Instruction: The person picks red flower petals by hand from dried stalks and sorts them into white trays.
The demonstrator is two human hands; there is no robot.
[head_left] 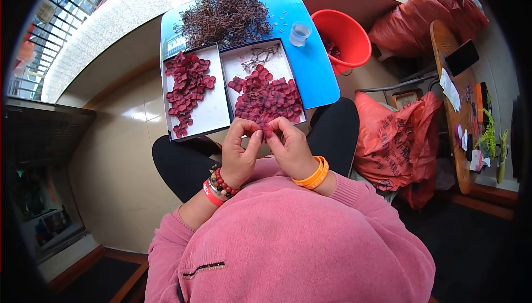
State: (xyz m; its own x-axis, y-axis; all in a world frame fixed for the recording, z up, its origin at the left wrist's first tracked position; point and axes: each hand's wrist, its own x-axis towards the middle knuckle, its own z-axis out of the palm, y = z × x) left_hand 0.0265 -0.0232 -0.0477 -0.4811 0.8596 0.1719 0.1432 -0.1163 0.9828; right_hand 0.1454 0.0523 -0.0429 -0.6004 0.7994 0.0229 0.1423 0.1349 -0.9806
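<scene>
My left hand (241, 150) and my right hand (290, 148) meet in front of my chest, fingertips pinched together on a small dark red artificial flower (267, 130). Just beyond them, the right-hand box tray (233, 73) holds a heap of dark red fabric flowers (269, 98) and several brown stem pieces (260, 56). In the left-hand box tray (208, 111) lies a longer pile of similar flowers (185, 89). Behind both trays, a big tangle of brown stems (224, 17) is heaped on the blue table (317, 81).
A clear plastic cup (300, 33) stands on the table near small pale bits. To its right is a red bucket (352, 42) with red flowers inside. Red plastic bags (396, 142) sit at my right, beside a wooden table (451, 114) with a phone (462, 58) and plants.
</scene>
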